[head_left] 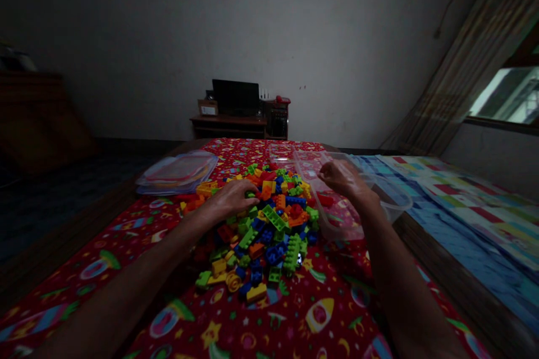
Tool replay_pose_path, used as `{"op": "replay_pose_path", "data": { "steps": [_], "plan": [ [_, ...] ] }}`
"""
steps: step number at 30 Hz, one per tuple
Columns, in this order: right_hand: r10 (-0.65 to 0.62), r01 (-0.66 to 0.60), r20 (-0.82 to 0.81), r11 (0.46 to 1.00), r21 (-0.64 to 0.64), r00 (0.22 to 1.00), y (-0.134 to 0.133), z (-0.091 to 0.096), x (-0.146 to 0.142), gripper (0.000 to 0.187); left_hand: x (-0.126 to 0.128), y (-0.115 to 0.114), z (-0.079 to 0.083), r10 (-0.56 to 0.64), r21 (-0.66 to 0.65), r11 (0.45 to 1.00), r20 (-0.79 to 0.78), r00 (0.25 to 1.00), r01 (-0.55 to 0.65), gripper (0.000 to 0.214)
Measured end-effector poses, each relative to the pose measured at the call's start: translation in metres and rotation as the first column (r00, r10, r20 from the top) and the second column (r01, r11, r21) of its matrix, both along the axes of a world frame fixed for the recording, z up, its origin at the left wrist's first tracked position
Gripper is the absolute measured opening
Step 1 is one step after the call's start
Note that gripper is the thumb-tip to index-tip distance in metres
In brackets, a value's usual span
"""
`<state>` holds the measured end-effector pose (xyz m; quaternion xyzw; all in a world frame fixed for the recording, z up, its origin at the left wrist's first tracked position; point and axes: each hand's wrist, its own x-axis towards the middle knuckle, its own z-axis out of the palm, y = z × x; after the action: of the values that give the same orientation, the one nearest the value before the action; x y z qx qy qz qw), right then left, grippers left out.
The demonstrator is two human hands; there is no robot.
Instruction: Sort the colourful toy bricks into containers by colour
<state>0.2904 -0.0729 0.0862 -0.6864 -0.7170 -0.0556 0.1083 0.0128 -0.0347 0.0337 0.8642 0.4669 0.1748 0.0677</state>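
A heap of toy building bricks [273,219] in green, blue, yellow, orange and red lies on a red patterned cloth [269,331]. My left hand [236,197] reaches onto the heap's left side, its fingers curled and the thumb below them. Something green shows between thumb and fingers, though I cannot tell whether it is held. Over a clear plastic container [343,233] at the heap's right, my right hand [342,175] is closed, fingers bent in; whatever they may hold is hidden. A red brick [325,200] shows near that container's left wall.
Several plastic lids [179,173] are stacked left of the heap. Another clear container [281,152] stands behind it, and one more [393,196] at the right table edge. A bed with a patchwork cover [458,190] is beyond on the right. A monitor [236,96] stands by the wall.
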Motion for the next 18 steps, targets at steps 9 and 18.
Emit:
{"op": "replay_pose_path", "data": {
  "steps": [9,18],
  "plan": [
    [0.290,-0.248,0.164,0.940,-0.236,0.943,-0.023,-0.013,-0.066,0.024,-0.007,-0.004,0.012,-0.001,0.038,0.999,0.125,0.992,-0.004,0.028],
    [0.405,-0.408,-0.094,0.913,-0.013,0.910,-0.013,-0.028,-0.059,0.017,-0.005,-0.004,0.015,0.022,-0.118,0.992,0.507,0.861,0.045,0.040]
  ]
}}
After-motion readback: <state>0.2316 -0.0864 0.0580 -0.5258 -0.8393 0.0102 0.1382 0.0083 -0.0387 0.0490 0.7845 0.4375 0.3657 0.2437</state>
